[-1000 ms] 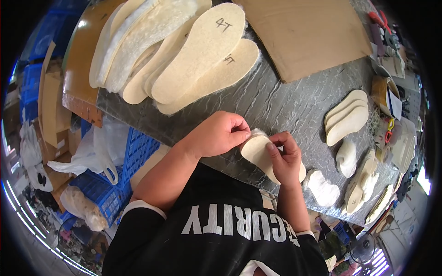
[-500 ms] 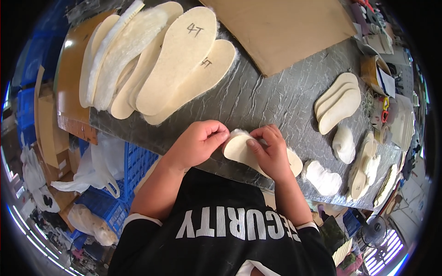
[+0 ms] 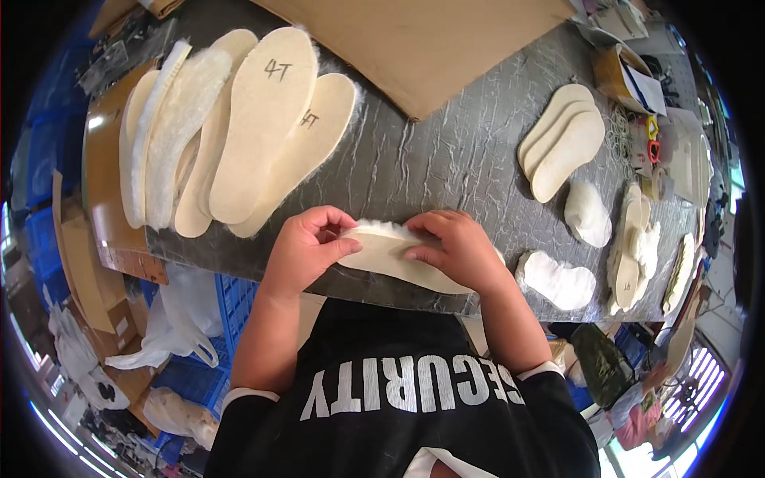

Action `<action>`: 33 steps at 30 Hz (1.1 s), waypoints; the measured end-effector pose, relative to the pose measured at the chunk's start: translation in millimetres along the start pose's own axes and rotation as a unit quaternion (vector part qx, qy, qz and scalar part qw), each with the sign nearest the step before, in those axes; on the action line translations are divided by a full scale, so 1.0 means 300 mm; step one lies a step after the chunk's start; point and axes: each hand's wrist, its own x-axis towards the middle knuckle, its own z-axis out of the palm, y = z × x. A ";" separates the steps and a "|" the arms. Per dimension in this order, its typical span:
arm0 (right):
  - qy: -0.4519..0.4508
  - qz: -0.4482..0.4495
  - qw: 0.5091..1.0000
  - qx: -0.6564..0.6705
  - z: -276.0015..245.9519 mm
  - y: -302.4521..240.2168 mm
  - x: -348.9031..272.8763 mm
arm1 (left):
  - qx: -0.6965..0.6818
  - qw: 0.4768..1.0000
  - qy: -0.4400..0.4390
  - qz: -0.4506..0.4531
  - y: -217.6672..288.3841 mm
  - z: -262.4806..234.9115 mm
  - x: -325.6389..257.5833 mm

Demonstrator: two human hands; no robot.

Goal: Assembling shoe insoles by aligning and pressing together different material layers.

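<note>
Both hands hold one cream insole (image 3: 390, 256) with white fleece along its far edge, lying flat side up near the table's front edge. My left hand (image 3: 307, 247) pinches its left end between thumb and fingers. My right hand (image 3: 456, 248) presses down on its middle and right part, covering much of it. A pile of several large cream insoles (image 3: 239, 135), some fleece side up, lies on the table to the upper left.
The grey wrinkled table top (image 3: 430, 159) carries a large brown cardboard sheet (image 3: 446, 40) at the back. Smaller insoles (image 3: 562, 143) and fleece pieces (image 3: 558, 280) lie to the right. Blue crates (image 3: 203, 350), white bags and cardboard stand below left.
The insole has been turned and laid flatter between my hands, stretched out left to right. My left hand has shifted to its left end; the view has tilted slightly.
</note>
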 end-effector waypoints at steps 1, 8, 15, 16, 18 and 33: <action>-0.003 -0.020 1.000 0.016 0.005 0.005 0.001 | 0.003 1.000 -0.004 0.000 -0.003 -0.003 0.001; -0.050 0.125 0.940 0.312 0.052 0.036 -0.022 | -0.190 0.976 0.079 0.073 0.019 0.027 0.023; -0.109 0.290 0.698 0.646 0.033 0.055 -0.071 | 0.426 0.813 0.050 0.394 0.165 0.131 -0.024; -0.125 0.297 0.669 0.670 0.040 0.053 -0.081 | 0.444 0.804 0.026 0.395 0.180 0.153 -0.027; -0.136 0.310 0.653 0.677 0.047 0.034 -0.102 | 0.464 0.793 -0.002 0.396 0.199 0.189 -0.027; -0.182 0.316 0.650 0.667 0.094 0.008 -0.203 | 0.457 0.797 -0.113 0.378 0.177 0.223 0.006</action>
